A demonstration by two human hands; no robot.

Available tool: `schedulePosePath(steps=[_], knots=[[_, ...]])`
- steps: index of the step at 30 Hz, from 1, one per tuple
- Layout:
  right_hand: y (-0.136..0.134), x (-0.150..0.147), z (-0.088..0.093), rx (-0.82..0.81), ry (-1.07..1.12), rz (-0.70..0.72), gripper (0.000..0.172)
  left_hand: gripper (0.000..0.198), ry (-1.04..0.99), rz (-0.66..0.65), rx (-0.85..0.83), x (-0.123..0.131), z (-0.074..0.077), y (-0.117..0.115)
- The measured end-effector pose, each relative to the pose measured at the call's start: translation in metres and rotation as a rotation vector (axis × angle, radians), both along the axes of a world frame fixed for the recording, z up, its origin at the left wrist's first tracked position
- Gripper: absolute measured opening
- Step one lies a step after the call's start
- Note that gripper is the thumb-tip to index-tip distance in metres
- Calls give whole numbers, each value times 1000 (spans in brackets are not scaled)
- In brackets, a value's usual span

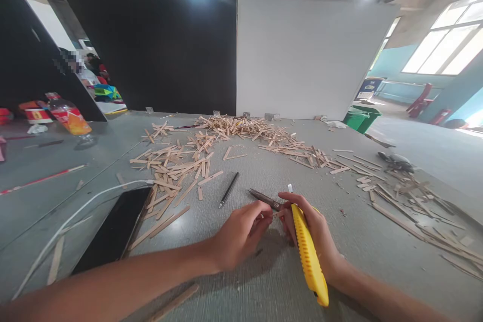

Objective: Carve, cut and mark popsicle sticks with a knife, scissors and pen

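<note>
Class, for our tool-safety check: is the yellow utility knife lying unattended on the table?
No: the right hand has its grip closed around the yellow utility knife, close beside the left hand.

Bright daylight, window glare, warped edges

two hands, one left hand and one right hand; one yellow knife; one pen; one phone and one white cable by the table's left edge; one bottle near its far left corner; wooden sticks beyond counting.
</note>
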State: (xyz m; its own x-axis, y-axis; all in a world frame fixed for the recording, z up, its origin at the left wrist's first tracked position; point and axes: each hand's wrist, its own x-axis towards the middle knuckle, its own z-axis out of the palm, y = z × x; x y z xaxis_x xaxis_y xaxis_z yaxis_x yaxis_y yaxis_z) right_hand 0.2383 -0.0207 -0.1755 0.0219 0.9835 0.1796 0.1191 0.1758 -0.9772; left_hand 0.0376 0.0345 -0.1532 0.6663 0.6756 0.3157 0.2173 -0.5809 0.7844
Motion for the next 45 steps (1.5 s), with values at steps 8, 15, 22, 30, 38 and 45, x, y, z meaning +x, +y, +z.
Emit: schedulePosePath(steps=[8,15,22,30,38,45], knots=[[0,-1,3,6,78,18,34,20,76,-72,-121,2,1,0],[0,-6,6,199,-47,-140,30,31,-87,67,-279,3,4,3],[-1,-5,5,174,-70,-115,38,32,-151,126,-295,3,8,5],[1,0,3,153,-198,-6,25,23,-141,55,-302,4,12,5],[-5,-2,18,343,-461,-37,19,20,-307,8,-435,9,39,0],[-4,-2,13,290,-405,69,21,18,-537,-103,-521,-6,88,-23]])
